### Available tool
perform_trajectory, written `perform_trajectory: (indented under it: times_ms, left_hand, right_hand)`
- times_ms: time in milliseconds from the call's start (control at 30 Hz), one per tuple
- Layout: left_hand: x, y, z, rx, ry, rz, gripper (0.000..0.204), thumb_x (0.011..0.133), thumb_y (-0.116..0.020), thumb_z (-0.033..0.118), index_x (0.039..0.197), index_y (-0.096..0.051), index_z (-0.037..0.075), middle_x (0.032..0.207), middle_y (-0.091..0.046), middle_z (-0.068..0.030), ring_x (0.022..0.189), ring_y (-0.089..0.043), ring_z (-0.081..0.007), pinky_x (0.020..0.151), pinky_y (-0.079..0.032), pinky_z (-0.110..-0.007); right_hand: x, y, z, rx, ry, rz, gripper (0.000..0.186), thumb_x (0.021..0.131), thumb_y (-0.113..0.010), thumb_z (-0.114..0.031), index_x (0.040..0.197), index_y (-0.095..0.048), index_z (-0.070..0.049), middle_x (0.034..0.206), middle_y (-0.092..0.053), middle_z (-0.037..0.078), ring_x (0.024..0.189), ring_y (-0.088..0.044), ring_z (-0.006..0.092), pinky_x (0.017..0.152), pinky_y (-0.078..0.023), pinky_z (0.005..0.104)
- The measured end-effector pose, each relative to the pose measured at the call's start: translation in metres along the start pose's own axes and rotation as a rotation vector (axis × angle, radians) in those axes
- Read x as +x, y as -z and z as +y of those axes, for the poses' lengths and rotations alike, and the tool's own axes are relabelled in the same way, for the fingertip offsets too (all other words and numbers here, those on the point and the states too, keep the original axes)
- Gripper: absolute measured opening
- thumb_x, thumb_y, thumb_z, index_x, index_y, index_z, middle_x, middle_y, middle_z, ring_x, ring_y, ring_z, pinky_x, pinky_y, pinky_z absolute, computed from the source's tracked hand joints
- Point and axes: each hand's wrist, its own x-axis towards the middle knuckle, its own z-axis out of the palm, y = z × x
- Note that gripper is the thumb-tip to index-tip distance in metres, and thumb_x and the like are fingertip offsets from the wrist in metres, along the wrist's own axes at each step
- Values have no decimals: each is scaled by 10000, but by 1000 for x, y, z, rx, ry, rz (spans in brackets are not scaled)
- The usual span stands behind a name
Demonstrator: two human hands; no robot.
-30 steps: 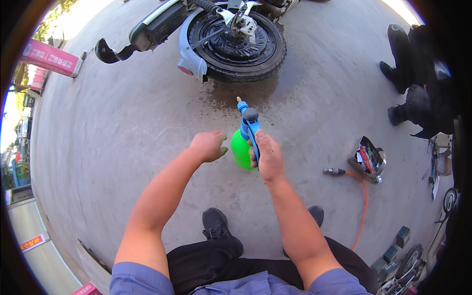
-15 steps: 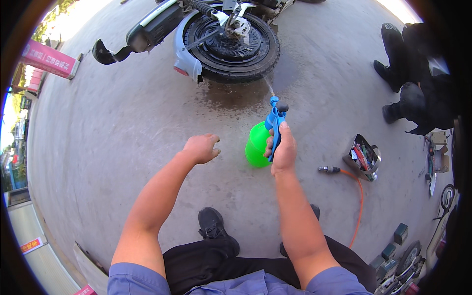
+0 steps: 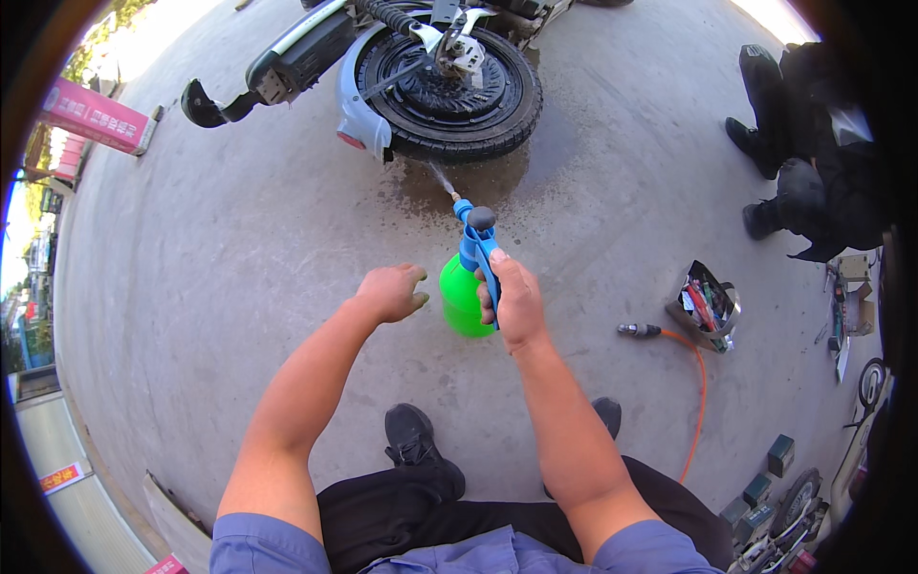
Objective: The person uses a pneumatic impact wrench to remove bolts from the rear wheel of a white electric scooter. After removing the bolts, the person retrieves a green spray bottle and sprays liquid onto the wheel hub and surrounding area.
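Note:
My right hand (image 3: 516,301) is closed around the blue handle of a pump sprayer (image 3: 463,298) with a bright green bottle. A jet of liquid leaves its brass nozzle toward the lower left edge of a wheel. That wheel (image 3: 507,124), with a wet black tyre and hub, belongs to a scooter lying on its side. Its pale blue-grey mudguard (image 3: 361,110) curves round the wheel's left side. Just left of the green bottle, my left hand (image 3: 387,292) hovers with nothing in it, fingers apart and slightly curled.
Dark wet patches spread on the concrete floor (image 3: 239,249) under the wheel. A tool bag (image 3: 706,304) and an orange hose (image 3: 701,402) with a metal coupling lie at right. Beyond them a person in black (image 3: 813,182) crouches. Batteries (image 3: 755,490) and a pink box (image 3: 100,117) stand farther out.
My right hand has swung the sprayer left, and its jet has shifted from the tyre's lower right edge to its lower left. My left hand stays nearly in place.

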Motion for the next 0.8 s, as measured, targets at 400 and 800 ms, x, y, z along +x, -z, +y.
perform_trajectory:
  times_ms: [400,800]
  left_hand:
    - [5,-6,4,4,5,-19,443,888,-595,376,1237,-566,104,1258,-604,-111,1097,-600,-318,893,-495,-437]
    - [6,-14,-3,-52,-15,10,457,852,-627,385,1209,-588,103,1219,-622,-118,1085,-610,-317,888,-502,-435]
  right_hand:
    - [18,32,-10,122,21,294,420,925,-513,-481,856,-561,-69,604,-515,17,454,-454,112,418,-372,264]
    - [14,10,-1,155,-85,110,448,931,-508,-509,849,-567,-73,584,-499,14,444,-444,115,408,-367,262]
